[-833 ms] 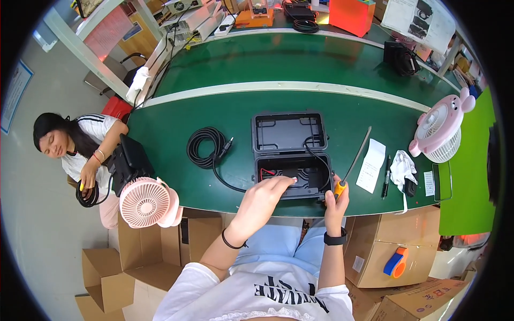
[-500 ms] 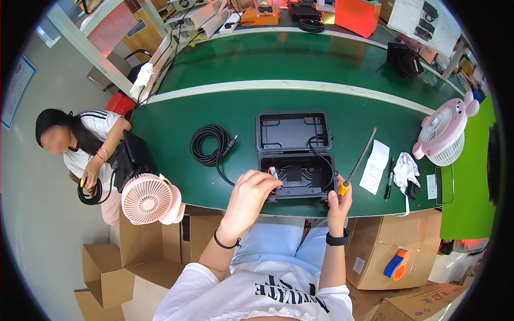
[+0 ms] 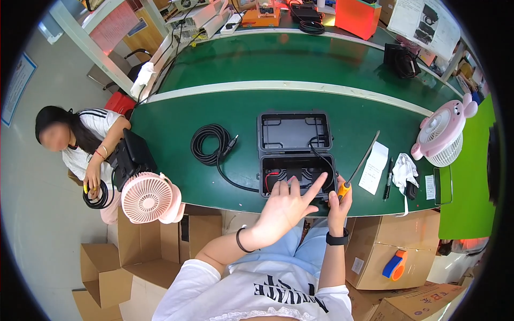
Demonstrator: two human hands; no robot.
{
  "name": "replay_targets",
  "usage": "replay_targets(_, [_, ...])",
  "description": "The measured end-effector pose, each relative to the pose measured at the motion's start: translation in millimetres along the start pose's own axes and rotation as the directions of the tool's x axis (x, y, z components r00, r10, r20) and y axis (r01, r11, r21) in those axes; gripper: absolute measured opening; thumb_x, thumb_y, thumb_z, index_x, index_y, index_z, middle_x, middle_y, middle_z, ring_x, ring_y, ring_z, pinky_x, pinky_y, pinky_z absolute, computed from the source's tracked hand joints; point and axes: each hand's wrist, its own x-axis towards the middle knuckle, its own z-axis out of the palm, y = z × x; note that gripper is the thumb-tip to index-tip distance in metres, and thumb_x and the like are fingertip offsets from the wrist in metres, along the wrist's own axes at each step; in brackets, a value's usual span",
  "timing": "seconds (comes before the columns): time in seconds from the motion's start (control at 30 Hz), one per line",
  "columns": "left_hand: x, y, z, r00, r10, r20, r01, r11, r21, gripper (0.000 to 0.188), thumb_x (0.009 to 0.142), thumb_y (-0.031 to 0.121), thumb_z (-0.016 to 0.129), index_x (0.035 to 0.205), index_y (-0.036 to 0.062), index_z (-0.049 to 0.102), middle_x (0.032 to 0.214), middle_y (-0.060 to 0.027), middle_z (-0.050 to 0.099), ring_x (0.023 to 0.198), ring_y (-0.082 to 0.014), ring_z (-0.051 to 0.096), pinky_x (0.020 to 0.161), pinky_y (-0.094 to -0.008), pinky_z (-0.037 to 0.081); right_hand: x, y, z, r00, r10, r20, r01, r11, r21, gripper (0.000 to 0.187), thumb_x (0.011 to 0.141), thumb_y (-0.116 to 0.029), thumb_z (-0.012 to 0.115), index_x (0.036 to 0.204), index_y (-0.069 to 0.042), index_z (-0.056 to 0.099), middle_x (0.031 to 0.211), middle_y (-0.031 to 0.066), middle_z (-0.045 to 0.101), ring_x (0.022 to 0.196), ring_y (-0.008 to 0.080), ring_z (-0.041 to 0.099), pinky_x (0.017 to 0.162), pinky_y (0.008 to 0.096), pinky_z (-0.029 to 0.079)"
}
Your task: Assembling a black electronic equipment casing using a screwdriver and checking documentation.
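Observation:
A dark grey hinged plastic box (image 3: 295,134) lies on the green table with its lid laid back. Inside show black cable, a thin red wire (image 3: 269,182) and dark fittings. My left hand (image 3: 286,208) reaches over the front edge with fingers spread, their tips in the box's near part; nothing shows in its grasp. At the box's right front corner, my right hand (image 3: 337,208) is closed around the yellow handle of a long screwdriver (image 3: 365,158), its shaft slanting away to the right. A coiled black cable (image 3: 206,144) lies left of the box, with one end running to the box.
On the right are a paper slip (image 3: 373,167), a black pen (image 3: 388,179), a crumpled white cloth (image 3: 405,170) and a pink fan (image 3: 441,131). Another pink fan (image 3: 149,199) stands left, near a co-worker (image 3: 96,134) holding a cable. Cardboard boxes (image 3: 399,251) sit below the table.
My left hand has moved right across the box's front and its fingers have spread from a pinch. The whitish piece it was at no longer shows. My right hand stays on the screwdriver.

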Motion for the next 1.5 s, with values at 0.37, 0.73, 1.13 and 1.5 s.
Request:
replay_targets(0.37, [20.0,9.5,38.1,0.989,0.134,-0.063,-0.127,0.986,0.104,0.079,0.084,0.026,0.068,0.156,0.0262,0.037,0.083,-0.0101,0.058,0.060,-0.0210,0.057,0.057,-0.0299,0.051,-1.7,9.0,-3.8,1.000,-0.020,-0.001,0.020,0.999,0.028,0.049,0.090,-0.018,0.064,0.133,0.004,0.054,0.115,0.0049,0.059,0.096,0.0112,0.054,0.087,0.0269,0.045])
replay_targets(0.73, [15.8,14.5,37.5,0.988,-0.007,-0.156,0.000,0.999,-0.047,0.084,0.064,0.026,0.084,0.140,0.0089,0.052,0.129,-0.0099,0.052,0.065,-0.0136,0.062,0.062,-0.0278,0.057,28.7,-16.7,0.5,0.996,-0.024,-0.084,0.039,0.983,0.180,0.018,0.095,-0.007,0.065,0.091,-0.008,0.048,0.136,0.0124,0.060,0.072,0.0019,0.045,0.065,0.0176,0.041])
replay_targets(1.13, [2.8,4.9,46.4,0.949,0.197,-0.246,-0.208,0.978,-0.017,0.055,0.072,0.023,0.074,0.126,0.0131,0.062,0.109,0.0014,0.066,0.080,-0.0128,0.063,0.072,-0.0268,0.056,124.0,-34.7,-1.2,0.991,-0.045,0.124,0.040,0.998,0.044,0.045,0.092,-0.005,0.069,0.133,0.002,0.052,0.112,0.0062,0.055,0.133,0.0241,0.048,0.109,0.0348,0.037])
replay_targets(1.5, [2.0,6.8,47.7,0.968,0.175,-0.179,-0.186,0.981,-0.045,0.045,0.075,0.022,0.071,0.118,0.0096,0.063,0.087,0.0001,0.063,0.068,-0.0138,0.064,0.059,-0.0263,0.055,103.5,-71.0,-4.3,0.949,-0.254,0.188,0.229,0.963,0.142,0.031,0.086,0.010,0.062,0.097,-0.009,0.041,0.151,0.0240,0.047,0.133,0.0244,0.050,0.116,0.0405,0.034])
